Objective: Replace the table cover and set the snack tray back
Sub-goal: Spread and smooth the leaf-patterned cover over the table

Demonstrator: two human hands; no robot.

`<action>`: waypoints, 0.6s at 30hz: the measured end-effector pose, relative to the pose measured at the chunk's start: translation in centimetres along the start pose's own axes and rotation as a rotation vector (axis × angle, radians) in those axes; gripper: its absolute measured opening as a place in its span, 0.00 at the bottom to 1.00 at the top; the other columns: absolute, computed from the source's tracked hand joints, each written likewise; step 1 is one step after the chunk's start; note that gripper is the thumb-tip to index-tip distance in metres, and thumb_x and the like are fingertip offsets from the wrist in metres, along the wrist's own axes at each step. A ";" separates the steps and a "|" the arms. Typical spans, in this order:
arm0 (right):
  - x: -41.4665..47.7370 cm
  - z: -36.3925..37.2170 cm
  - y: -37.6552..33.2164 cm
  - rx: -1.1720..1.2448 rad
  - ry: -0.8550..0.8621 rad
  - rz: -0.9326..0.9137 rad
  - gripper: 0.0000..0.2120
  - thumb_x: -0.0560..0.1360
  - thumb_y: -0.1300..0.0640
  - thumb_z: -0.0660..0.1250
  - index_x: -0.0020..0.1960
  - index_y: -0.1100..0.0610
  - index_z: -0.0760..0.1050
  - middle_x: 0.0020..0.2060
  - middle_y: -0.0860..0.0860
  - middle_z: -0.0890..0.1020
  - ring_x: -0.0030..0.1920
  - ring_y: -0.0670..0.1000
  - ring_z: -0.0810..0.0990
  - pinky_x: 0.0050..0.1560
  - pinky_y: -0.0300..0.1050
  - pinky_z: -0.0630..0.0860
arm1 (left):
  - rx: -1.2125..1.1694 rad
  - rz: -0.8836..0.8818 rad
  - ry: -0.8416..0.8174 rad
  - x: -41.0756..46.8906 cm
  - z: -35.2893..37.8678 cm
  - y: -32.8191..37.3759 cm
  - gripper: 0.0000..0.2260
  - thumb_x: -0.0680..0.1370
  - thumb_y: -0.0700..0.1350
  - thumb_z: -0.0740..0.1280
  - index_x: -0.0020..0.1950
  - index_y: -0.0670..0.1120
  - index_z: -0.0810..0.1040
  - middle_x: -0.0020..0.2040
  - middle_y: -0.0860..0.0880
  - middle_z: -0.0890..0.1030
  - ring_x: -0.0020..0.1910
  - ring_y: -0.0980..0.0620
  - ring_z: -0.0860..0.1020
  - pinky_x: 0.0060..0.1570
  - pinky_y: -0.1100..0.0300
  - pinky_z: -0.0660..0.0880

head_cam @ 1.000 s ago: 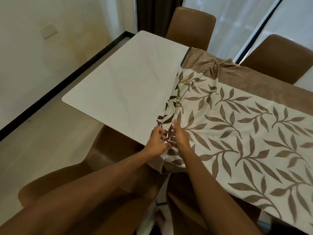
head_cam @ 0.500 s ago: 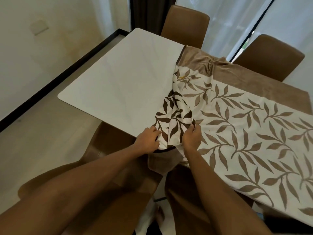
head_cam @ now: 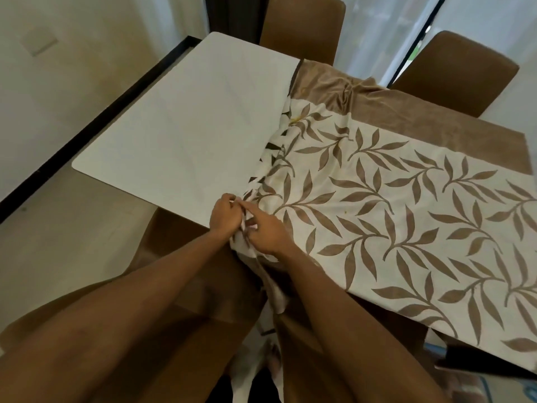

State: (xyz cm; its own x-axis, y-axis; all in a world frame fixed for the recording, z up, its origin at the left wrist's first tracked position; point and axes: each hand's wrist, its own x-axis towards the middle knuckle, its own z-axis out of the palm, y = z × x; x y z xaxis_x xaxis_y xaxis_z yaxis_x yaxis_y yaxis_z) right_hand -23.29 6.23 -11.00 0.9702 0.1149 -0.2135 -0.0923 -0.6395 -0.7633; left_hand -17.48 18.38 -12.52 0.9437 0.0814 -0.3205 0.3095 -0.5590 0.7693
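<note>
A cream table cover with brown leaf print and a plain brown border lies over the right part of a white table. Its left edge is bunched into folds along the middle of the table. My left hand grips the bunched cloth at the table's near edge. My right hand pinches the same folds right beside it, with the index finger stretched toward the left hand. A strip of the cloth hangs down below the hands. No snack tray is in view.
Two brown chairs stand at the far side, and brown chairs sit under my arms on the near side. A wall with a black skirting runs along the left; sheer curtains hang behind the table.
The raised fold of cloth has been laid down flatter. Both hands have come together on the bunched edge at the near side of the table.
</note>
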 end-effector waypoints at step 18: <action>5.0 -3.7 11.5 -0.595 0.282 0.245 0.36 0.79 0.26 0.44 0.82 0.39 0.47 0.83 0.54 0.45 0.82 0.60 0.44 0.77 0.65 0.39 | 0.859 0.622 -0.140 2.6 6.5 -1.1 0.30 0.83 0.62 0.47 0.83 0.51 0.50 0.83 0.46 0.49 0.82 0.45 0.45 0.79 0.42 0.47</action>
State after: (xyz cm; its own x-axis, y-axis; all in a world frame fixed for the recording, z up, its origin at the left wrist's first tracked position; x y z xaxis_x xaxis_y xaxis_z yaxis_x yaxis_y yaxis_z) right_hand -18.65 -3.37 -18.58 0.9656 -0.2363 -0.1088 -0.2558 -0.9383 -0.2326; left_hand -16.16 13.83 -17.84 0.8688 -0.4833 -0.1082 -0.4591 -0.8678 0.1900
